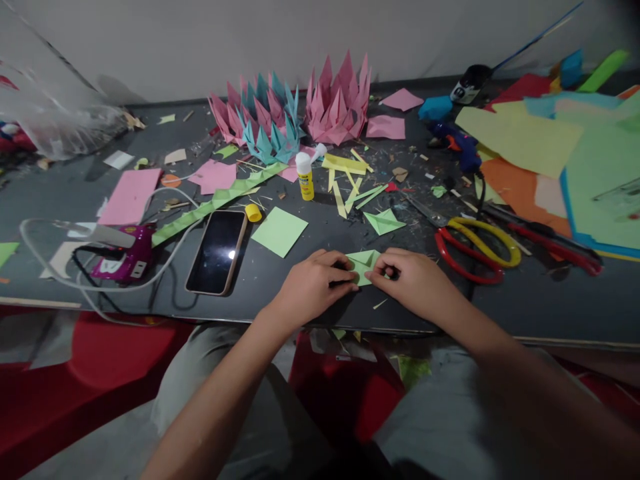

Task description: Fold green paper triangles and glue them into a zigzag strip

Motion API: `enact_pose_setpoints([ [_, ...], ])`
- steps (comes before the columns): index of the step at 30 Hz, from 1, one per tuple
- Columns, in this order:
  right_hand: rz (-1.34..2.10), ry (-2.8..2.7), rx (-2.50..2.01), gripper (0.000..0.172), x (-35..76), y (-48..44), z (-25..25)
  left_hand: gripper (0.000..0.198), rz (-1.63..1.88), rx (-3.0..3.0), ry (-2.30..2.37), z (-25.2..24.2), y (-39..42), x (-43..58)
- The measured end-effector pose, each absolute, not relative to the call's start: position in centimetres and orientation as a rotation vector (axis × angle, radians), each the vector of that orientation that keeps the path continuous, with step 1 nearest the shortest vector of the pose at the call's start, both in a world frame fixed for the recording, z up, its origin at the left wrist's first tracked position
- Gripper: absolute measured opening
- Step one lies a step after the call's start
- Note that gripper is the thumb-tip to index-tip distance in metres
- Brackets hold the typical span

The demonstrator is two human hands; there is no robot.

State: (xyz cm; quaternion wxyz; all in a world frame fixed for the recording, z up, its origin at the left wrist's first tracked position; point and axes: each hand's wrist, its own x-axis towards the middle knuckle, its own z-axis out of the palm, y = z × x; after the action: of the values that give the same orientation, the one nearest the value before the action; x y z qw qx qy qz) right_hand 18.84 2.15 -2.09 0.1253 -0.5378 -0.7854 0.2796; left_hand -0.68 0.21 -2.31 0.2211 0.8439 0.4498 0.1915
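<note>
Near the table's front edge, my left hand (320, 279) and my right hand (407, 277) pinch a small piece of folded green paper (364, 263) from its two sides. Creases show across its top, while its edges are partly hidden by my fingers. Just beyond it lies another folded green paper piece (384, 221). A flat green paper square (281, 231) rests to the left of my left hand. A glue stick (306, 179) stands upright behind, its yellow cap (253, 213) lying apart from it near the phone.
Left are a phone (217, 253), a purple power adapter (127, 253) with cables, and a folded green strip (215, 203). Pink and blue folded paper crowns (337, 100) stand at the back. Scissors (475, 250), a utility knife (550, 240), a glue gun (455, 143) and coloured sheets (525, 137) lie right.
</note>
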Motion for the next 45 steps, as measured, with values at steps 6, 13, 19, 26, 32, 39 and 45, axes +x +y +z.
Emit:
enact_pose_setpoints([
  [6, 0.829, -2.285, -1.616, 0.016, 18.7, 2.3, -1.9, 0.013, 0.464, 2.462, 1.284, -1.9, -0.4, -0.2],
  [13, 0.794, -2.305, -1.653, 0.018, 18.5, 2.0, -1.7, 0.025, 0.256, 2.774, 1.479, -1.5, -4.2, 2.2],
  [19, 0.816, -2.298, -1.555, 0.022, 19.4, 2.1, -1.9, 0.03, 0.295, 2.646, 1.578, -1.2, -5.0, 2.8],
  [26, 0.958, -2.299, -1.615, 0.018, 21.7, 3.1, -2.0, 0.021, 0.308, 2.418, 1.308, -0.2, -2.9, 0.0],
  [32, 1.023, -2.269, -1.657, 0.031, 21.7, 3.4, -2.1, 0.019, 0.506, 2.311, 1.17, -0.4, -1.2, -1.3],
  [39, 1.04, -2.351, -1.514, 0.034, 22.1, 3.5, -2.0, 0.023, 0.65, 2.508, 1.264, -2.1, -0.8, 0.3],
  [45, 0.925, -2.259, -1.564, 0.02, 21.7, 2.8, -1.7, 0.019, 0.561, 2.571, 1.354, -2.7, -1.4, 2.0],
])
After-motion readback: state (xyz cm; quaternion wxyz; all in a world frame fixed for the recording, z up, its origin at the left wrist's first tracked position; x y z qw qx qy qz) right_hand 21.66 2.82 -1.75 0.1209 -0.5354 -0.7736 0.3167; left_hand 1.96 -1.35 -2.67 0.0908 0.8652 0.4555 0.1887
